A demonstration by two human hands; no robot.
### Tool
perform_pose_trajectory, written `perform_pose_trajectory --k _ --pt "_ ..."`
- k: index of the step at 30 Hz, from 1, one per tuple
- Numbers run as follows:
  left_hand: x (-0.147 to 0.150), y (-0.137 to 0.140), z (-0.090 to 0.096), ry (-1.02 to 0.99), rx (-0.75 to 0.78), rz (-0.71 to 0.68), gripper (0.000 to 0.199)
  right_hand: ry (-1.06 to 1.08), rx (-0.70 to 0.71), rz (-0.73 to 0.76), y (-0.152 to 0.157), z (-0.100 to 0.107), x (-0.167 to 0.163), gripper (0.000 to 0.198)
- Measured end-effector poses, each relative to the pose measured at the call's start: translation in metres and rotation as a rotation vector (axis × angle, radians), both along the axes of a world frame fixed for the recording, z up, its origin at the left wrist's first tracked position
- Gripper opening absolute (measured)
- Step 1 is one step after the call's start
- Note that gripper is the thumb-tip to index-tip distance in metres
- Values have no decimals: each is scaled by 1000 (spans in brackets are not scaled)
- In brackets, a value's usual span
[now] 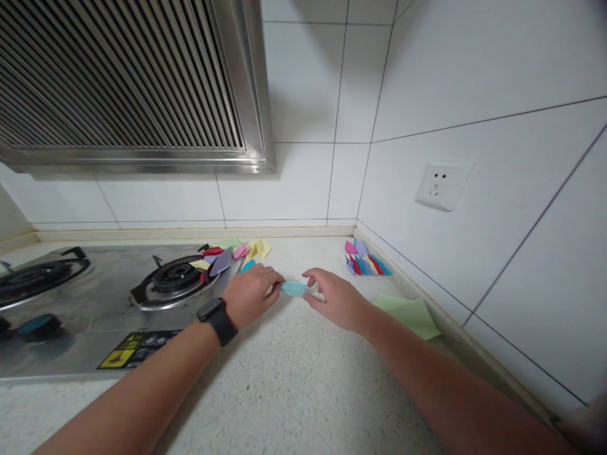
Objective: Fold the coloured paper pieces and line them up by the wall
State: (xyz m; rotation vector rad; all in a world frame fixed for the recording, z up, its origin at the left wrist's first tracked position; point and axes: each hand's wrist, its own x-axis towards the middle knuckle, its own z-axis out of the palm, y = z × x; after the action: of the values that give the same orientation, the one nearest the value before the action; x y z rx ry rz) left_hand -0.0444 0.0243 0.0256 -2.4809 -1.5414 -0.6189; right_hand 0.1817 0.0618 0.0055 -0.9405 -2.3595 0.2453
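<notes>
While the left hand [250,294] pinches pale-blue paper [293,289], seemingly unfinished, beside the half-open, empty right hand [340,300], finished-looking folded papers [367,264] cluster beyond it.

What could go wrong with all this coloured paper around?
The loose coloured papers overlap the nearer burner, so they might scorch if it were lit. The light-blue piece, pinched in the left hand, could slip or crease. The right forearm might brush the green sheet.

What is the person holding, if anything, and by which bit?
A light blue paper, pinched at its left end by the left hand. The right hand is open by its other end; whether it touches is unclear.
</notes>
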Motion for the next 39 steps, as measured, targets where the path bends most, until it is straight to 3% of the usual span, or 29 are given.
perform_pose_trajectory --k 4,11,16,24,35,39 --pt "6 -7 3 -99 -34 -117 22 55 -134 52 4 0 1 12" --pt "8 -4 -7 -407 -146 -109 27 187 -353 87 6 -3 -1 11" --pt "11 1 -15 -485 -310 -152 28 196 -446 110 5 -5 -2 13" --pt "12 5 -22 -627 -400 -161 30 312 -527 89 10 -8 -6 18" --pt "14 5 -25 -633 -437 -187 31 398 -515 122 10 -7 -7 20" --pt "16 3 -20 -703 -447 -199 33 481 -595 152 8 -2 -9 24"
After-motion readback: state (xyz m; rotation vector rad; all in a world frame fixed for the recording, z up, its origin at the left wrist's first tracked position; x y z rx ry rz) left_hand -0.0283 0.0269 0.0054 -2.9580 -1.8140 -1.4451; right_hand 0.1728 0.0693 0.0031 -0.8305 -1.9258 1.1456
